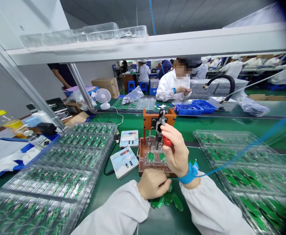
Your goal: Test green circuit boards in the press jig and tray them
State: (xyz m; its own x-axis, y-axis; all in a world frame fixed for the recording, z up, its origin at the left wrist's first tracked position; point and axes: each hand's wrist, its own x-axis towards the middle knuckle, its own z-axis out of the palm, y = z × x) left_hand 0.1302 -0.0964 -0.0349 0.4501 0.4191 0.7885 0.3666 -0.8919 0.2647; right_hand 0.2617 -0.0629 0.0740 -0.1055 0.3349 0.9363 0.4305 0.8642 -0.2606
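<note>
My right hand [176,150], with a blue strap [190,173] round its wrist, grips the red handle [167,141] of a toggle clamp [160,121]. The clamp is mounted on an orange-brown test fixture [147,121], where green circuit boards [151,157] lie under a clear plate. My left hand [154,183] rests in front of the fixture's base, fingers curled in. Whether those fingers hold anything is hidden. Just beside and below it, several loose green circuit boards [167,197] are heaped on the green table.
Left of the fixture lie two small display boxes [124,162] [129,138]. Clear trays of boards flank me, one on the left [84,153] and one on the right [243,163]. A shelf [157,45] crosses overhead. Beyond are a white fan [103,97], blue bins [188,109] and a seated person [168,86].
</note>
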